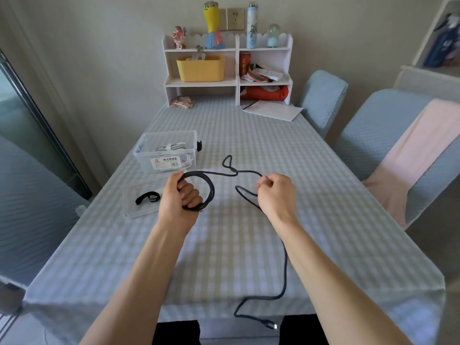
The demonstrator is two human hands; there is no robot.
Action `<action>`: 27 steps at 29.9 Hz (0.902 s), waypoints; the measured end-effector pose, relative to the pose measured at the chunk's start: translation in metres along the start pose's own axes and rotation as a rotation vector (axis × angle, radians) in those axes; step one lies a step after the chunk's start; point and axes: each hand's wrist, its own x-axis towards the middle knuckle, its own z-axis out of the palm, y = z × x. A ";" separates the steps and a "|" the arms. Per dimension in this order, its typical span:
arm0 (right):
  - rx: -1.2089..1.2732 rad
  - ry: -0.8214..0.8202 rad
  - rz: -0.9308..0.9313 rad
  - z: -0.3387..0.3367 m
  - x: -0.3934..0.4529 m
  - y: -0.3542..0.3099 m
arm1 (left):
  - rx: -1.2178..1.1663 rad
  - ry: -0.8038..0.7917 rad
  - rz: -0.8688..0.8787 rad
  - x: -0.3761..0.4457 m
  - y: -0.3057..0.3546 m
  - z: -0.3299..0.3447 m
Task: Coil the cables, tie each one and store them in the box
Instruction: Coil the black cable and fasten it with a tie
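A white cable (171, 147) is already lying tied in the box (165, 151). The left hand (178, 195) is gripping the black cable (210, 188) coil; the right hand (276, 192) is pinching the slack. Coiling, tying with the strap (147, 197) and storing are remaining.

I am looking at a home dining room. A table (224, 245) under a pale checked cloth stands against the wall, with fabric-covered chairs (388, 135) beside it. A small white shelf unit (236, 78) holds ornaments, a yellow basket (200, 68) and a snow globe (273, 36).
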 end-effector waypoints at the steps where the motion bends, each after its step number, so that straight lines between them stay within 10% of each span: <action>1: -0.026 0.026 0.008 -0.002 0.002 0.003 | -0.023 0.009 0.006 0.001 0.002 -0.002; 16: -0.327 0.086 0.149 -0.022 0.028 0.025 | -0.070 0.016 0.015 0.006 -0.002 0.000; 27: -0.544 -0.300 -0.355 0.006 0.027 -0.014 | 0.158 -0.029 -0.015 0.004 -0.012 0.002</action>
